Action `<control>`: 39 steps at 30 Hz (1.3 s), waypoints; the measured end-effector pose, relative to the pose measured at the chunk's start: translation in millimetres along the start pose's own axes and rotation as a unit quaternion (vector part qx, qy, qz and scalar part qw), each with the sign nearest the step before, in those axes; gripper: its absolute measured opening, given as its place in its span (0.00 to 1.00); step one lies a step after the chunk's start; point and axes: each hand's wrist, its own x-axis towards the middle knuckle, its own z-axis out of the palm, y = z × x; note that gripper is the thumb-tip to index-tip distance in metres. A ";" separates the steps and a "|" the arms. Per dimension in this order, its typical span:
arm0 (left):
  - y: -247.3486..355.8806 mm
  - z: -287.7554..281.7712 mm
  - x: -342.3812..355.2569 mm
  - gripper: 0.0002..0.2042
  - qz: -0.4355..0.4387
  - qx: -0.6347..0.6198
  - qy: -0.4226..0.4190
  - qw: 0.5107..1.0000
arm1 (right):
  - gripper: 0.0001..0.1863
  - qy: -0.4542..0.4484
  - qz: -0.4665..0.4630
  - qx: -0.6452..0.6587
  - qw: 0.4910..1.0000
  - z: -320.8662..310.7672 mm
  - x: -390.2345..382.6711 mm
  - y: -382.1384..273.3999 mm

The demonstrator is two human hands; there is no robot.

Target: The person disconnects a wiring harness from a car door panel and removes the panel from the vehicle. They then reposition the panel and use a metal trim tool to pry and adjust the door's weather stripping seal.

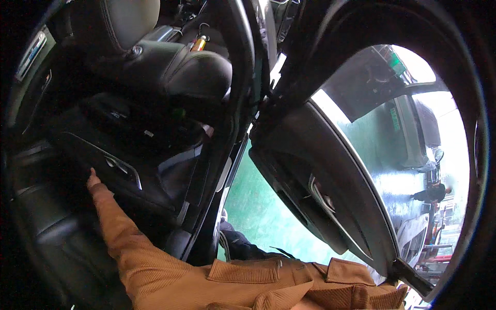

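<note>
My left arm, in a brown corduroy sleeve, reaches into the dark cabin of a car. My left hand (93, 181) is at the near left edge of a black door trim panel (129, 139) that lies tilted in the rear of the cabin. One digit points up along the panel's edge. Shadow hides the other fingers, so I cannot make out whether they grip it. The panel has a curved silver trim strip and a silver handle (115, 164). My right hand is not in view.
A black rear seat (57, 217) is at the left, a front seat (191, 72) ahead. On the right stands an opened car door (320, 170). Through its window another car (413, 129) and a person (434, 193) show. The floor (258, 201) outside is green.
</note>
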 end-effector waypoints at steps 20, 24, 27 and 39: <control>-84.2 1.2 -255.4 0.43 -0.080 -0.381 -0.040 0.920 | 0.19 -0.019 -0.028 -0.051 0.998 -77.3 15.1 9.0; -123.4 33.3 -301.5 0.41 -0.089 -0.431 0.032 0.897 | 0.18 -0.021 -0.033 -0.020 0.999 -131.5 19.5 43.0; -171.2 27.9 -320.2 0.33 0.020 -0.197 0.092 0.976 | 0.18 -0.059 -0.048 0.035 0.996 -143.5 35.3 88.5; -219.0 -206.9 -889.9 0.34 0.689 -0.403 -0.295 0.525 | 0.14 -0.115 -0.378 -0.027 0.918 -185.7 -41.2 148.4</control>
